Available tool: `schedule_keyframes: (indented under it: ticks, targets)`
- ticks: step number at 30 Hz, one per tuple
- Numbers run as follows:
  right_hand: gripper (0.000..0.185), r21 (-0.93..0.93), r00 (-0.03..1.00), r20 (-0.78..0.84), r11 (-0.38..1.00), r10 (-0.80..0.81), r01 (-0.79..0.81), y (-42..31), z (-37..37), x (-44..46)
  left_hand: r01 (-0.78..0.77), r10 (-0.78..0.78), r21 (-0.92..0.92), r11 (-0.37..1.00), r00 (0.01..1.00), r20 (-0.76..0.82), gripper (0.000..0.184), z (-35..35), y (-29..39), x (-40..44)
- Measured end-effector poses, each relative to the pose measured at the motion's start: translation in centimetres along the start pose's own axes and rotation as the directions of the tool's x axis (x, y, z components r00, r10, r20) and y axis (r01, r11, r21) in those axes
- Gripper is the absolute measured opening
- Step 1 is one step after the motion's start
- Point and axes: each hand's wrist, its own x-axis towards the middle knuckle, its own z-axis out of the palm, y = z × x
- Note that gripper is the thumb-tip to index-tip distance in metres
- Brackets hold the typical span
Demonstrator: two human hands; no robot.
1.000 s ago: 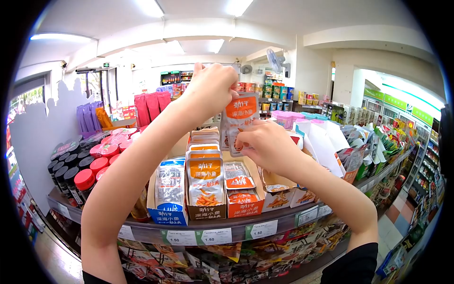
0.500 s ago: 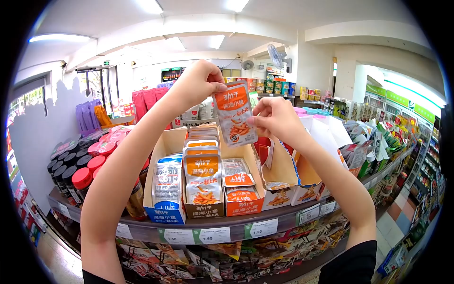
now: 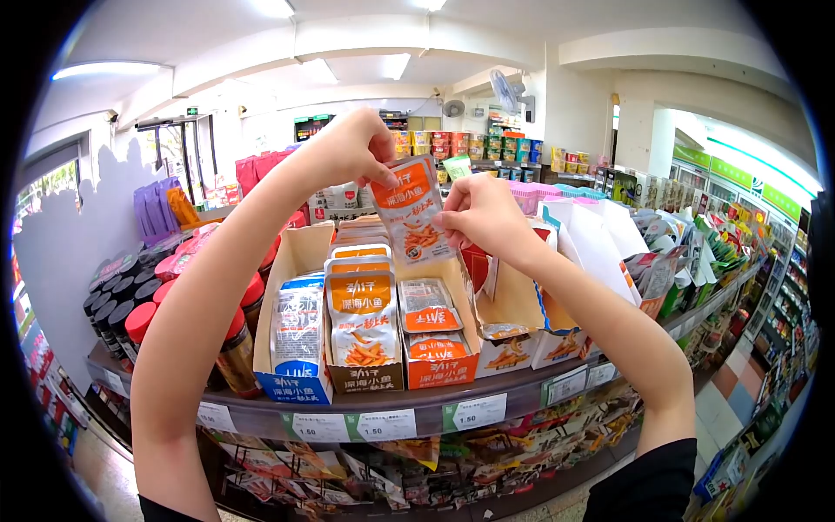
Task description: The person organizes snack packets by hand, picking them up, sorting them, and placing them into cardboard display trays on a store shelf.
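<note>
A snack packet (image 3: 412, 213) with an orange top and a picture of small fish is held up above the display boxes, slightly tilted. My left hand (image 3: 352, 152) pinches its upper left edge. On its right edge, lower down, the fingers of my right hand (image 3: 483, 213) are closed. Just below stands an orange box (image 3: 443, 371) with a few packets lying in it. Beside it, a brown box (image 3: 363, 378) holds a row of upright packets with orange tops. Further left, a blue box (image 3: 294, 388) contains silver and blue packets.
Jars with red lids (image 3: 237, 352) stand left of the boxes. Opened cartons (image 3: 509, 352) sit to the right, with bagged snacks (image 3: 670, 261) beyond. Price tags (image 3: 474, 411) line the shelf edge (image 3: 426, 400), and more packets hang below.
The packet has moved a little left and down, tilting more, with both hands still on it. The view has shifted slightly.
</note>
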Motion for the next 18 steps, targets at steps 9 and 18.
schedule_keyframes:
  ticks: [9,18]
  targets:
    - [0.025,-0.587,0.972,-0.044,0.793,-0.230,0.161,1.1,0.6,-0.3,-0.123,0.119,0.142,0.982,0.992,0.039,0.023,1.8,-0.3,0.8]
    - [0.023,-0.633,0.863,0.488,0.629,-0.128,0.451,-3.7,1.5,-4.1,-0.117,0.143,0.425,0.898,0.989,-0.029,0.015,4.7,0.7,1.1]
